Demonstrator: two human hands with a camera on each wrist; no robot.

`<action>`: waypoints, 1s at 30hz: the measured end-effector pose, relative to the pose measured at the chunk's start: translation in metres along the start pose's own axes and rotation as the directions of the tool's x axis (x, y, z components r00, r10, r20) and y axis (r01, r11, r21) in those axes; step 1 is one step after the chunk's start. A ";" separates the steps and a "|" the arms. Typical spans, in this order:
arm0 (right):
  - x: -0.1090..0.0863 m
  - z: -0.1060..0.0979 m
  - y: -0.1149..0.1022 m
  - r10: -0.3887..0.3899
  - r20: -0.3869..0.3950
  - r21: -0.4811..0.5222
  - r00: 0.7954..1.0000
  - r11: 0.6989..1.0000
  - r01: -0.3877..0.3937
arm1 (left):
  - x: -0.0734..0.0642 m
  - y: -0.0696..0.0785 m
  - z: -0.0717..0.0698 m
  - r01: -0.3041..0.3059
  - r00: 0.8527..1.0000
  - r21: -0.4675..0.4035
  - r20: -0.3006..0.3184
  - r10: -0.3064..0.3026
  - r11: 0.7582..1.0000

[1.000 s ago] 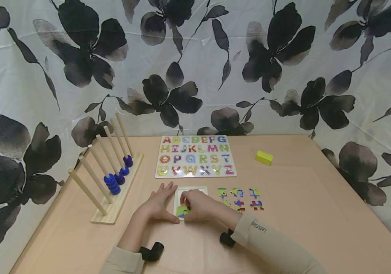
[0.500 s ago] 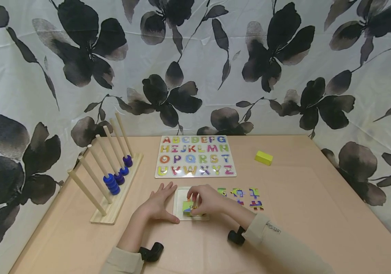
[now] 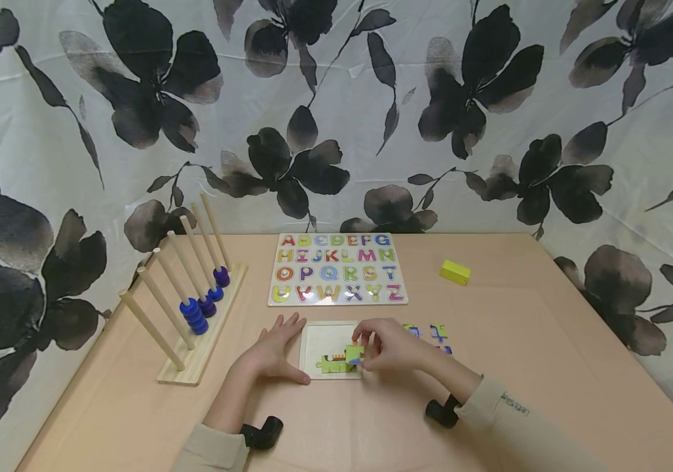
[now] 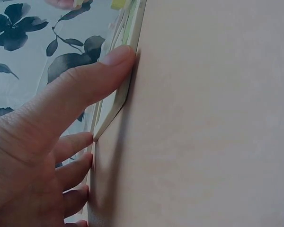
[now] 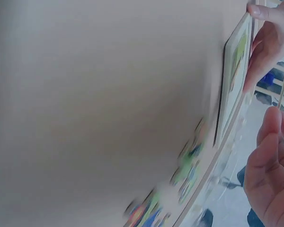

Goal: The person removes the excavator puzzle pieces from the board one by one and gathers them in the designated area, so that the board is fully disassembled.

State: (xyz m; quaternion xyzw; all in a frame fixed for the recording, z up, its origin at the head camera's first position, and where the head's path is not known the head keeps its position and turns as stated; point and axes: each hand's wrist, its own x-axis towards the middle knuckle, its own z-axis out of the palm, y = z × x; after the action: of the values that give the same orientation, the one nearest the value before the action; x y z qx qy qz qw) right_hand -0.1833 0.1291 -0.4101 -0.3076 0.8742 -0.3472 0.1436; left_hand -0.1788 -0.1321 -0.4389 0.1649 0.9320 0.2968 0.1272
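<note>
A small square puzzle tray (image 3: 318,337) with a pale rim lies in front of me. In its lower part sits a green puzzle piece (image 3: 329,365) with a jagged, toothed edge. My left hand (image 3: 270,354) rests at the tray's left side, fingers spread; in the left wrist view the thumb (image 4: 117,56) lies on the tray's edge. My right hand (image 3: 394,345) pinches a green-and-blue puzzle piece (image 3: 354,354) between thumb and fingers over the tray's right side. In the right wrist view that piece (image 5: 283,90) shows edge-on, raised above the tray.
More puzzle pieces (image 3: 439,332) lie right of the tray, partly behind my right hand. An alphabet board (image 3: 337,269) lies beyond the tray. At left stands a wooden peg rack (image 3: 194,357) with blue rings. A yellow block (image 3: 455,272) sits at the back right.
My right hand has moved rightward from the tray's lower left, carrying the pinched piece with it. The green piece in the tray has come into sight. My left hand has stayed in place.
</note>
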 end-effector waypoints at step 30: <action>-0.049 0.000 0.032 0.049 0.056 -0.121 0.997 0.992 -0.042 | 0.001 0.000 0.000 0.010 1.000 0.004 0.001 -0.010 1.000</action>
State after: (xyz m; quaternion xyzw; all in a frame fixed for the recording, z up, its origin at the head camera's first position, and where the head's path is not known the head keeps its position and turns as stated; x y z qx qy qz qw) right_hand -0.1602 0.1786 -0.4305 -0.3057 0.8957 -0.2814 0.1586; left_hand -0.1803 -0.1319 -0.4392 0.1605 0.9333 0.2941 0.1291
